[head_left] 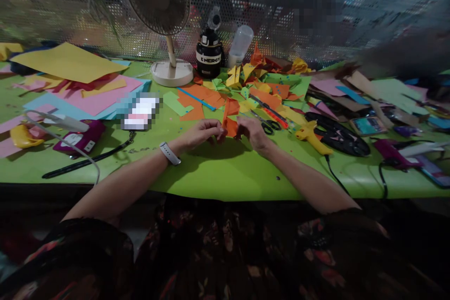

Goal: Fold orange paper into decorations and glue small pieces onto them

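Between my two hands an orange folded piece of paper (230, 127) stands just above the green table (211, 173). My left hand (206, 133), with a white watch band at the wrist, has its fingers curled at the paper's left edge. On the other side my right hand (253, 132) pinches the paper's right edge, its fingertips partly hidden. Black-handled scissors (270, 126) lie just beyond my right hand. Farther right is a yellow glue gun (312, 137) with a black cord.
A white fan (172, 72) and a black bottle (209, 56) stand at the back. Folded paper pieces (239, 75) are heaped behind my hands. A phone (140, 112) and coloured sheets (77, 65) lie left. A black tray (341, 138) sits right.
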{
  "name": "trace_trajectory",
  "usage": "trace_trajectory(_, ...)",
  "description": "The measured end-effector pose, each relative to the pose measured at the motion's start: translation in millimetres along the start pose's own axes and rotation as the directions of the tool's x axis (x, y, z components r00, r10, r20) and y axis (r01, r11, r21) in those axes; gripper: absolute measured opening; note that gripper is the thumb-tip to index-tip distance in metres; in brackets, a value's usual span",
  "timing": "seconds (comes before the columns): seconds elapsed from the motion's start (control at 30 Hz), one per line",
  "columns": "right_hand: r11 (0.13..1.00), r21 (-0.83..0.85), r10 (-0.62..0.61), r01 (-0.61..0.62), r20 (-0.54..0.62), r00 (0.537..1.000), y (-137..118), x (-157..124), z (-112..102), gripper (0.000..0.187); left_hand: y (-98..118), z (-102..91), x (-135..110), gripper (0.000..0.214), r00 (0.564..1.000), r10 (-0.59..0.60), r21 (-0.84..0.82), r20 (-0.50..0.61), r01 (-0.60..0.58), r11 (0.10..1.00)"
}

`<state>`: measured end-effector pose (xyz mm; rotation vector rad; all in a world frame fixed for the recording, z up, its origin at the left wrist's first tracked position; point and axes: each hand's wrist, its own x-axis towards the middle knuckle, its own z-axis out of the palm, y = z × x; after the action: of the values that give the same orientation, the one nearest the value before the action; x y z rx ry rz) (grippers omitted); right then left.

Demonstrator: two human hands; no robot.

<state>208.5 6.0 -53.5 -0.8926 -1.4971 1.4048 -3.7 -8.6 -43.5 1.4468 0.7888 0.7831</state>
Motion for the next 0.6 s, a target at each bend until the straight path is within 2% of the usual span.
trace_trajectory(0.13, 0.999, -0.03, -0.009, 0.011, 0.038, 0.999, -4.4, -2.5, 6.1, 0.036, -1.7, -2.1, 1.8, 0.025, 0.997, 0.007, -0.021, -0.072, -0.009, 1.0)
trace_trajectory(0.23, 1.0, -0.017, 0.014, -0.014, 0.023, 1.0, -5.4, -2.9, 7.0, 0.035, -3.8, -3.5, 3.2, 0.03, 0.993, 0.002, -0.002, -0.12, -0.002, 1.0)
trace_trajectory(0.37, 0.998, -0.025, 0.051, -0.05, 0.057, 0.997, -3.6, -1.8, 6.7, 0.041, -6.4, -5.1, 3.9, 0.035, 0.996, 0.03, 0.04, -0.081, -0.027, 0.999)
trace_trajectory(0.6, 0.999, -0.039, -0.03, 0.035, 0.126, 0.992, -1.0, -1.0, 8.4, 0.037, -5.6, -5.5, 4.5, 0.034, 0.996, 0.059, 0.028, -0.074, -0.057, 0.998)
